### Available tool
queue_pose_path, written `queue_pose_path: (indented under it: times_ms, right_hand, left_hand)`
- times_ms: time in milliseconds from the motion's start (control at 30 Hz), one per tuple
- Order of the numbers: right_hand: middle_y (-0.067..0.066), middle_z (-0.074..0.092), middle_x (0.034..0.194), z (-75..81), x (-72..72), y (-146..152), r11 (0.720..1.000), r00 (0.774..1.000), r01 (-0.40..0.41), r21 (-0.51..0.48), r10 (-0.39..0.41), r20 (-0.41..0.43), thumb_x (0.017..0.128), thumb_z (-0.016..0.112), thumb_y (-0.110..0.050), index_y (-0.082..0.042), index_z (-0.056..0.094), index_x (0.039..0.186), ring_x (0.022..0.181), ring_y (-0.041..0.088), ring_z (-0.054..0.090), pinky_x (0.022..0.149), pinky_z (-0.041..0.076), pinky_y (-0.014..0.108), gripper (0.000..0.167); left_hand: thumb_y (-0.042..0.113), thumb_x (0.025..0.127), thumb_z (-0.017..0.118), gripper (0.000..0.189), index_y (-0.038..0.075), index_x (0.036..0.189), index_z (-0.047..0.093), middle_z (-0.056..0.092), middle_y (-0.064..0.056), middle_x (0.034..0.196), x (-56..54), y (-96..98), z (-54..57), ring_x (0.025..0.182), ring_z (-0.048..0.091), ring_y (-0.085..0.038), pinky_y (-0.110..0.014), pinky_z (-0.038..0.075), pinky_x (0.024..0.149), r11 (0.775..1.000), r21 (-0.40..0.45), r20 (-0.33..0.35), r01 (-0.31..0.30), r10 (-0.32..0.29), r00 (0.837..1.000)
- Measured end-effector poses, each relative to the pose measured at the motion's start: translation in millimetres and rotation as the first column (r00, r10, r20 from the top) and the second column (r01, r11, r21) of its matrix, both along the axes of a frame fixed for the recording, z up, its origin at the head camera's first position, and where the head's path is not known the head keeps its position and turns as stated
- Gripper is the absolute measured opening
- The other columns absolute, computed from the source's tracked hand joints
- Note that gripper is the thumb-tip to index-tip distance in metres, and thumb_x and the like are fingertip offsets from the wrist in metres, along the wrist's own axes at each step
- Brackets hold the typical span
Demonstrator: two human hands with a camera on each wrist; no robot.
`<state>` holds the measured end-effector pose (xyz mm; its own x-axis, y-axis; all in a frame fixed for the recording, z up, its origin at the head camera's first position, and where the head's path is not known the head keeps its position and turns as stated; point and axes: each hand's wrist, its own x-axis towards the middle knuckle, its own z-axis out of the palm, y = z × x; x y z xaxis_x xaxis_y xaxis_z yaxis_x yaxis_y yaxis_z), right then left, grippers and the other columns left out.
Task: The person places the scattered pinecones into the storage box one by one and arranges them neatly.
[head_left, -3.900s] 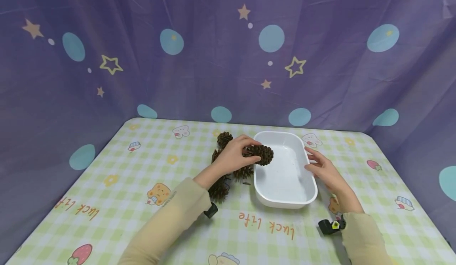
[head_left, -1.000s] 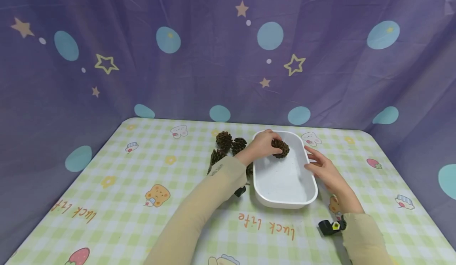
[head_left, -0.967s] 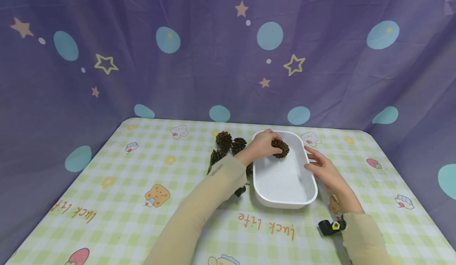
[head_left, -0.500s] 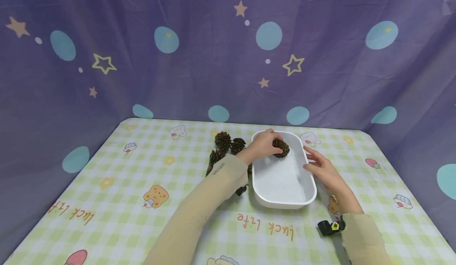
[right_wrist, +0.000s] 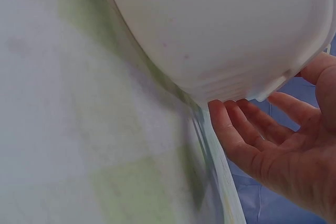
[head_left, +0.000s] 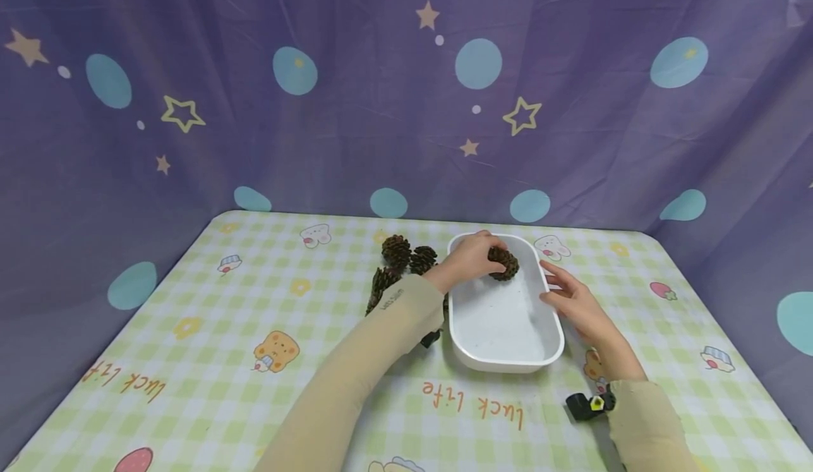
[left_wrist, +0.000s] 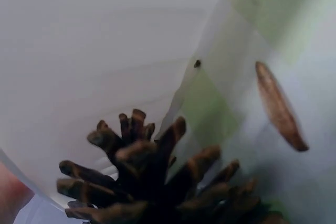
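Observation:
A brown pine cone (head_left: 504, 264) is held in my left hand (head_left: 473, 257), inside the far part of a white rectangular box (head_left: 500, 365). The thumb and fingers curl round its left side. At the box's right side is my right hand (head_left: 578, 306); in the right wrist view its lightly bent fingertips (right_wrist: 216, 106) touch the outer wall, the thumb close to the rim. More pine cones, such as this upright one (head_left: 396, 251), lie left of the box, partly hidden by my left forearm. Close in the left wrist view stands a spread pine cone (left_wrist: 152, 182).
A loose brown scale (left_wrist: 281, 109) lies on the green checked tablecloth (head_left: 229, 359) beside the box. A black wrist camera (head_left: 587, 405) sits at my right cuff. Purple patterned curtain (head_left: 356, 140) hangs behind the table and along both sides.
Since the oldest frame, my left hand with a pine cone has moved right, from the box's left rim to inside the box. Over the last second both hands stay nearly still.

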<state>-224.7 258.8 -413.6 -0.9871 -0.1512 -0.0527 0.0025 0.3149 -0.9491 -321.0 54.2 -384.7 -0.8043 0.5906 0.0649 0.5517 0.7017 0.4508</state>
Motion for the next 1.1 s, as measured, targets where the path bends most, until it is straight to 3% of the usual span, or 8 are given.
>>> queue_pose_path:
  times_ms: [600, 933, 1100]
  right_hand:
    - [0.024, 0.034, 0.138, -2.5, -1.9, -0.6, 1.0, 1.0, 0.011, 0.009, -0.011, 0.008, 0.09, 0.051, -0.009, -0.012, 0.02, 0.146, 0.112, 0.027, 0.049, 0.076, 0.052, 0.027, 0.065]
    - [0.024, 0.034, 0.137, -3.2, -3.6, -1.2, 1.0, 1.0, 0.009, 0.022, -0.009, 0.0, 0.09, 0.052, -0.011, -0.013, 0.02, 0.146, 0.11, 0.026, 0.05, 0.076, 0.052, 0.029, 0.065]
    - [0.024, 0.034, 0.137, -3.0, -2.9, -1.0, 1.0, 1.0, 0.019, 0.019, -0.019, 0.009, 0.089, 0.052, -0.01, -0.014, 0.02, 0.146, 0.103, 0.015, 0.051, 0.074, 0.051, 0.026, 0.065]
  left_hand:
    - [0.03, 0.083, 0.066, 0.036, 0.016, 0.116, 0.061, 0.056, 0.0, 0.116, 0.7, 4.4, 2.3, 0.108, 0.053, -0.012, -0.023, 0.044, 0.093, 1.0, 0.022, -0.062, -0.001, 0.003, 0.998]
    - [0.022, 0.086, 0.063, 0.047, 0.016, 0.131, 0.05, 0.049, -0.001, 0.129, 2.3, 7.9, 5.4, 0.115, 0.049, -0.014, -0.025, 0.042, 0.097, 0.997, -0.048, -0.009, 0.056, -0.056, 0.998]
    - [0.021, 0.087, 0.062, 0.048, 0.017, 0.133, 0.048, 0.047, -0.001, 0.132, 3.3, 9.8, 2.3, 0.117, 0.048, -0.014, -0.025, 0.043, 0.096, 0.995, -0.066, -0.02, 0.069, -0.07, 0.997]
